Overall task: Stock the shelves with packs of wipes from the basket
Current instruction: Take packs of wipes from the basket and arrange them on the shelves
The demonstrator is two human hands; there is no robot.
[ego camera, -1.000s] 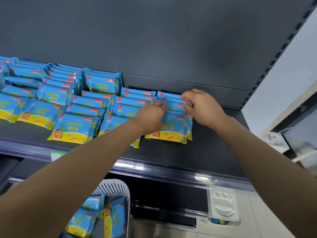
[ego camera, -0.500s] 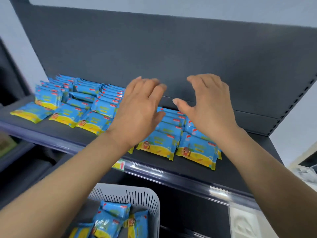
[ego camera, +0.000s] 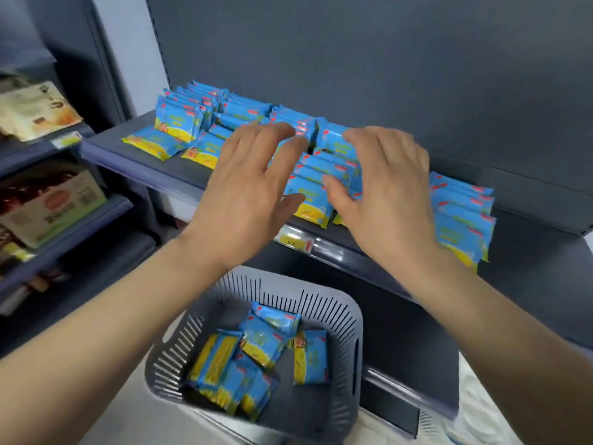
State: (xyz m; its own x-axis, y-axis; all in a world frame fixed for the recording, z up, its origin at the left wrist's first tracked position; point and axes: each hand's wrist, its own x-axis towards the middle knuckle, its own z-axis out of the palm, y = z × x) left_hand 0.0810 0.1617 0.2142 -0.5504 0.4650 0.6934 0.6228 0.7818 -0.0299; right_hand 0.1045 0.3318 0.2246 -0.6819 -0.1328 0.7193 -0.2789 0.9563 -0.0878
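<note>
Rows of blue and yellow wipes packs [ego camera: 462,213] lie on the dark grey shelf [ego camera: 529,268]. My left hand [ego camera: 247,194] and my right hand [ego camera: 385,194] hover in front of the shelf, above its front edge, fingers spread and holding nothing. Below them stands a grey slotted basket [ego camera: 346,319] with several more wipes packs [ego camera: 263,338] loose inside. My hands hide part of the middle rows of packs.
To the left, other dark shelves [ego camera: 64,232] carry boxed goods [ego camera: 48,207] and paper packs [ego camera: 35,110]. A yellow price tag [ego camera: 293,240] sits on the shelf's front rail. The shelf's right end has bare surface beside the last row.
Both hands have let go of the packs on the shelf, lifted and pulled back towards me with fingers spread. The view has dropped, showing more of the basket.
</note>
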